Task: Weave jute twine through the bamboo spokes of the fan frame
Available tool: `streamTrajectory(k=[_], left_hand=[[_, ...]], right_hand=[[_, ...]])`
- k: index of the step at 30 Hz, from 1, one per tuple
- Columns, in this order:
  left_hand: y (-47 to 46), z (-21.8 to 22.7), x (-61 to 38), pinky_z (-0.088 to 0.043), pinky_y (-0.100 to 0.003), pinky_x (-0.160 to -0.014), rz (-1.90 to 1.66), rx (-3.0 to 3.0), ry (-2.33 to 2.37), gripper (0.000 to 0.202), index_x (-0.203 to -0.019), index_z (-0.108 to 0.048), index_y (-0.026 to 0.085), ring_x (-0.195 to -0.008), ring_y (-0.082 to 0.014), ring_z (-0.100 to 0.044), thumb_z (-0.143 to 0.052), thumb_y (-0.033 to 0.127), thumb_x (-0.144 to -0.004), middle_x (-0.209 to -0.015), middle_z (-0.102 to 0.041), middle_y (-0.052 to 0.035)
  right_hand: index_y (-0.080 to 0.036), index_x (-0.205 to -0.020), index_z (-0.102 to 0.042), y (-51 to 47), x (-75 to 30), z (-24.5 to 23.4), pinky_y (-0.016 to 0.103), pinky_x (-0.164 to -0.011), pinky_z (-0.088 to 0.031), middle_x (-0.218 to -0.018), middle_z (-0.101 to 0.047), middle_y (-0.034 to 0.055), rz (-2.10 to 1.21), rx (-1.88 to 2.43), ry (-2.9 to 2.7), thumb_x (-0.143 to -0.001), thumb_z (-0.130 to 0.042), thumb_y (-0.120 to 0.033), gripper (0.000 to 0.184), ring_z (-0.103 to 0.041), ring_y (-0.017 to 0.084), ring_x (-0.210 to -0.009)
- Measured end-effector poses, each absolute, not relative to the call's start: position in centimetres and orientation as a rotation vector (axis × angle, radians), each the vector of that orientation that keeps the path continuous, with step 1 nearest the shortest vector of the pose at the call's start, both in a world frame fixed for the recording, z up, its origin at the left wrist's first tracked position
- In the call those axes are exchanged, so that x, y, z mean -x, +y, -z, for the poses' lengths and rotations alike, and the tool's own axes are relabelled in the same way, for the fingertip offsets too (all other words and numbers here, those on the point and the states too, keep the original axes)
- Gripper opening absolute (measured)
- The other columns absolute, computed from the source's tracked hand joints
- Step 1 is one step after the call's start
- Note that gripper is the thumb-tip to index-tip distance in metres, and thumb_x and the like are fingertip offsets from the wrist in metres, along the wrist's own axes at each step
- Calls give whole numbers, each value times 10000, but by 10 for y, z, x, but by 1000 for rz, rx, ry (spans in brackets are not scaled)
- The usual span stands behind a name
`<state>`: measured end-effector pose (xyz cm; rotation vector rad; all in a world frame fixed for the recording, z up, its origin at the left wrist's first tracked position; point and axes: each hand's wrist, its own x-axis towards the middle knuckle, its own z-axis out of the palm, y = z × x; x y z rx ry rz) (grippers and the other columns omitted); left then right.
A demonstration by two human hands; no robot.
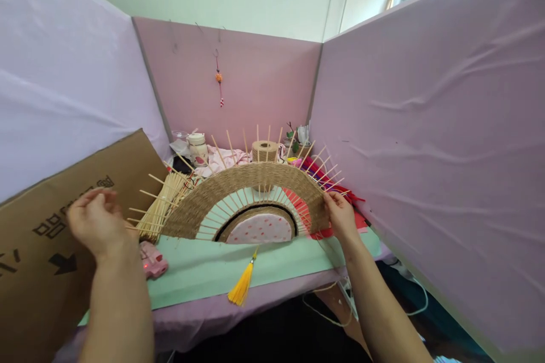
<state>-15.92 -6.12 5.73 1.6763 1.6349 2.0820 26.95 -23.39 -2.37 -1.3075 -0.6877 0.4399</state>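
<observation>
1. Head view: the right hand (341, 215) has its fingers in a narrow pinch on the right end of a half-round woven fan (238, 177).
2. The left hand (96, 222) is raised just beyond the fan's left end, before a printed cardboard sheet (114, 178). Its fingers are curled in, thumb near the fingertips; from here I cannot tell whether anything thin is caught between them.
3. A thin strand (340, 325) loops down below the right hand, past the front edge of the worktop (191, 269).
4. Behind the fan, towards the left, a lidded cup (198, 151) stands upright; what is inside I cannot see. Towards the back right, a small plant (294, 146) grows near some white items (304, 134), their holders partly hidden.
5. The fan is over the worktop, in front of the person. Its long axis runs left to right, curved edge up, straight edge down, with bare spokes radiating past the rim.
6. From the middle of the straight edge hangs a yellow tassel (242, 285), slanting down to the left.
7. A bundle of pale sticks (159, 210) lies behind the fan's left end, with a pink device (154, 261) nearer the person.
</observation>
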Motion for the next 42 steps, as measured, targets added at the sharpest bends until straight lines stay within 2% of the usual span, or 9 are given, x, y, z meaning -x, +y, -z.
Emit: streamTrajectory(k=[3,6,10,15,18,22,29,34,42], left_hand=[[-101,-66,125,-463,-383,-933,-2502,-1385,1716,351,-1141,-452,204,-1098,-180,-538,-440,162,-793,-1243,-551,-64],[-141,-65,73,-455,-386,-933,-2533,-1838,1422,370,-1197,-451,182,-1117,-215,-529,-503,187,-831,-1214,-528,-108],[-165,-60,5,-393,-411,-1024,-1895,-2643,883,383,-1225,-493,237,-1177,-236,-534,-549,197,-848,-1206,-593,-89],[-166,-79,-29,-489,-371,-856,-1334,-2740,1093,560,-1454,-328,241,-1153,-274,-579,-467,273,-913,-1424,-461,-147],[-160,-99,-29,-507,-347,-801,-1088,-2709,1159,557,-1473,-314,295,-1014,-251,-648,-447,311,-933,-1341,-560,-107],[-141,-116,-24,-488,-362,-882,-992,-2682,972,474,-1420,-410,261,-1018,-235,-635,-418,298,-948,-1161,-663,-85],[-111,-122,-9,-475,-327,-806,-1080,-2732,1082,381,-1265,-583,285,-886,-210,-617,-359,289,-957,-1002,-608,-69],[-95,-108,-5,-458,-304,-735,-929,-2786,1218,355,-1099,-671,250,-828,-205,-591,-356,342,-962,-943,-541,-77],[-97,-99,-8,-472,-302,-743,-958,-2685,1164,389,-1217,-626,310,-808,-178,-575,-361,434,-960,-1006,-481,-56]], right_hand=[[-213,-799,-530,-235,-267,28,238,-423,-197,-498,-352,-82,-395,1317,-677,-699,-652,-589,408,-288,95,-444],[-203,-837,-556,-236,-262,32,240,-465,-264,-559,-432,-53,-311,1349,-726,-740,-617,-580,394,-357,114,-500],[-197,-855,-571,-240,-255,34,250,-542,-325,-659,-512,-24,-209,1394,-757,-788,-580,-532,341,-422,133,-577],[-197,-824,-565,-248,-247,30,255,-577,-343,-701,-522,-11,-170,1380,-750,-805,-573,-488,292,-443,141,-621],[-196,-821,-568,-252,-243,27,263,-610,-365,-741,-551,2,-153,1378,-754,-806,-571,-471,276,-472,152,-661],[-200,-819,-561,-252,-235,20,276,-644,-387,-761,-570,10,-123,1382,-766,-820,-564,-460,261,-493,163,-689],[-211,-889,-596,-247,-218,6,294,-652,-397,-761,-582,16,-168,1325,-900,-851,-570,-444,237,-518,173,-690],[-227,-1104,-552,-254,-223,28,281,-567,-314,-580,-384,-64,-89,1361,-997,-868,-582,-409,300,-376,153,-546],[-201,-864,-598,-265,-228,30,302,-678,-450,-801,-635,44,46,1405,-1019,-864,-586,-407,206,-574,183,-730]])
